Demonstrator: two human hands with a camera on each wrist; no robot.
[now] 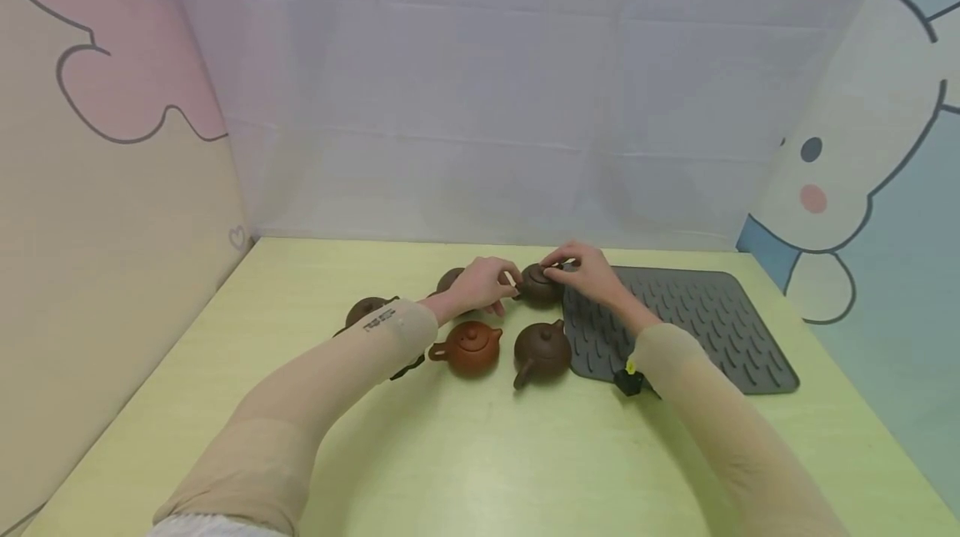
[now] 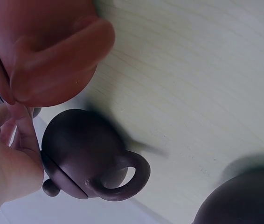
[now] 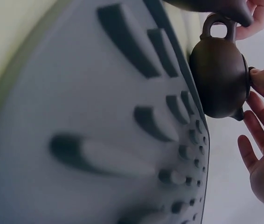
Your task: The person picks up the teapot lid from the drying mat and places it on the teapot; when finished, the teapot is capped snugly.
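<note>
A dark brown teapot (image 1: 540, 291) stands at the back by the grey mat. At its lid knob, the thumb and forefinger of my right hand (image 1: 594, 277) pinch; the other fingers spread loosely beside the pot in the right wrist view. My left hand (image 1: 480, 285) reaches to the same pot's handle (image 3: 218, 23), thumb and forefinger bent. Whether they grip that handle is hidden by a nearer pot in the right wrist view. Below my left hand sits an orange-brown teapot (image 1: 472, 349), and another dark teapot (image 2: 85, 154) stands behind that hand.
A grey ridged mat (image 1: 690, 312) lies on the right of the pale yellow table (image 1: 495, 454). One dark teapot (image 1: 543, 352) stands at the mat's left edge. Another (image 1: 365, 309) is partly covered by my left sleeve. A pale cloth wall (image 1: 495, 103) rises behind.
</note>
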